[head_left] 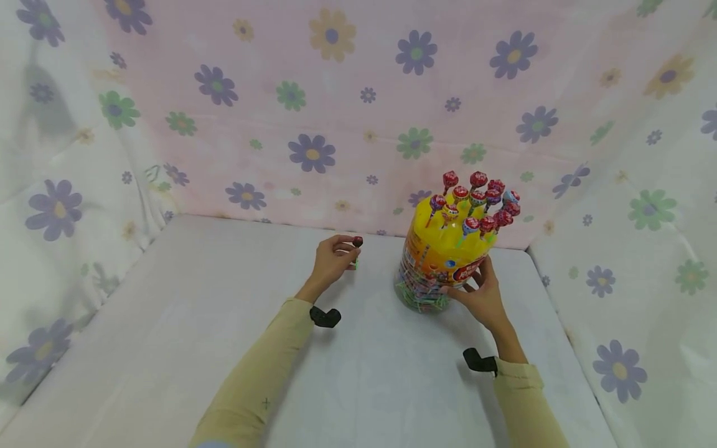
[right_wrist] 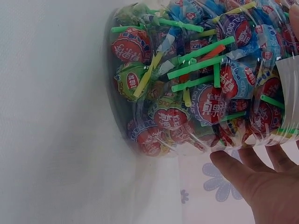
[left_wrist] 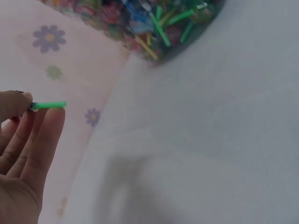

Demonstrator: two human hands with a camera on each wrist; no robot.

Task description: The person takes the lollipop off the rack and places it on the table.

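My left hand (head_left: 334, 260) pinches a lollipop (head_left: 357, 241) between thumb and fingers, its dark red wrapped head up. The lollipop's short green stick (left_wrist: 50, 105) pokes out past the fingertips in the left wrist view. A large clear plastic jar (head_left: 417, 297) with a yellow top stands tilted to the right of that hand. My right hand (head_left: 484, 300) grips the jar's near right side, thumb in front and fingers round the side. Through the jar's wall show many wrapped lollipops (right_wrist: 212, 105) with green and yellow sticks.
Several wrapped lollipops (head_left: 470, 225) stand in the yellow top (head_left: 434, 233), heads outward. A white cloth (head_left: 358, 373) covers the table. Flowered curtains (head_left: 347, 112) enclose the back and both sides. Each wrist wears a black camera mount (head_left: 325, 317).
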